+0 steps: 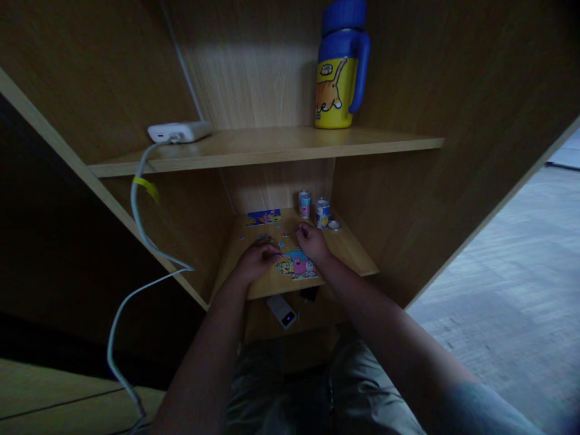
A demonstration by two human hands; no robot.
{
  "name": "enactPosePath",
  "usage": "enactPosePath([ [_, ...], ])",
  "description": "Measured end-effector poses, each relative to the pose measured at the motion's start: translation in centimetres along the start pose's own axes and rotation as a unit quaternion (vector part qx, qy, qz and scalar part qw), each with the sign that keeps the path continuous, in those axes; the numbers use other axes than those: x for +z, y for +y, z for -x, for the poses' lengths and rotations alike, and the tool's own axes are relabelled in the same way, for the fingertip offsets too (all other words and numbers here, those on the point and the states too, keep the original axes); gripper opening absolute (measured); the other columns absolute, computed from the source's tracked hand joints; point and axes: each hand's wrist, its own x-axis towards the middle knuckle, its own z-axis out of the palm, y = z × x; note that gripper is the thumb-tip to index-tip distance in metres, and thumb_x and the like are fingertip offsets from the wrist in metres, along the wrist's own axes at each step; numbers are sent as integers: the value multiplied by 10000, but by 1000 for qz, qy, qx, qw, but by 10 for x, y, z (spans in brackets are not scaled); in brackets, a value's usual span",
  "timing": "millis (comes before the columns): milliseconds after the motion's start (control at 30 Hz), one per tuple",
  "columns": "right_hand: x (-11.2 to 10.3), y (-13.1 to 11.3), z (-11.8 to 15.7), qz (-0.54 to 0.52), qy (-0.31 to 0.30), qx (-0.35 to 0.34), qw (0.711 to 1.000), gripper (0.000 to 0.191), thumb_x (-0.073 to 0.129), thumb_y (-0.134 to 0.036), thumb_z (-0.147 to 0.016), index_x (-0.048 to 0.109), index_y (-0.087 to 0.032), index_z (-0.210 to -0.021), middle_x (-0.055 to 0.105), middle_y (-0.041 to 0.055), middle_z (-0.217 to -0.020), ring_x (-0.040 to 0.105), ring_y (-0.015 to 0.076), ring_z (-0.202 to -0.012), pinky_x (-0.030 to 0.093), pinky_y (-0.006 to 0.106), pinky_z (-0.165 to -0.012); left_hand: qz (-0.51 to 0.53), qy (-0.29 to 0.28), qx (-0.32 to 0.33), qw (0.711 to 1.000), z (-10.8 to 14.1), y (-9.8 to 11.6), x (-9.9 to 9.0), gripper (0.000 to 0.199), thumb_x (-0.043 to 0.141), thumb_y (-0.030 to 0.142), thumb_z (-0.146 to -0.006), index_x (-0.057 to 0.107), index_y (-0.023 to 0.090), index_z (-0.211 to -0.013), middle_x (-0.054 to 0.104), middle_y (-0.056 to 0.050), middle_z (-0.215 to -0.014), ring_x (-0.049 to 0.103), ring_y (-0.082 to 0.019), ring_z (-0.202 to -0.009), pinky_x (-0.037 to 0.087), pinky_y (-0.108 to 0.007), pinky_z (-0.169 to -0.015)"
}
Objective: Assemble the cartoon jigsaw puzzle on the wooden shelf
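On the lower shelf [260, 287] lies a partly joined cartoon puzzle [299, 266] with yellow and pink figures. Left of it is my left hand [258, 261], its thumb and fingers pinched close to the puzzle's left edge; whatever they hold is too small to make out. My right hand [312, 240] is curled just above the puzzle's upper right, and its fingertips hide anything between them. Loose pieces [281, 244] are scattered between and beyond the hands. A cartoon picture [263, 217] lies flat at the back left.
Two small cans [304, 204] and a round lid [334, 225] stand at the back right. The upper shelf [267, 145] holds a blue and yellow bottle [335, 78] and a white device [181, 131] with a hanging cable. A power bank [281, 311] lies below.
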Motion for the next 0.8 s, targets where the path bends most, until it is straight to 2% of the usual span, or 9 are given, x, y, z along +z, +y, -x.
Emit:
enactPosePath([
  [167,0,1,0,20,-16,-15,1000,220,553,-308,-1043,712,-241,-907,750,14,-824,687,205,-780,470,289,-722,5,-6,-6,1000,1,1,-1,168,794,390,-914,834,231,-951,794,-77,-1069,741,-261,-1033,593,-431,-999],
  [433,4,-1,5,100,-81,-44,991,208,623,-306,-1060,722,-256,-884,745,3,-791,653,195,-716,400,289,-676,25,11,-18,999,5,3,0,162,813,373,-901,826,219,-947,785,-83,-1087,724,-251,-1062,601,-401,-967],
  [800,3,-8,5,148,-107,-55,982,214,632,-264,-1064,712,-251,-866,719,-1,-747,624,188,-682,342,301,-655,31,10,-19,999,6,9,-2,212,832,427,-872,822,230,-949,787,-71,-1031,723,-245,-956,596,-387,-886],
])
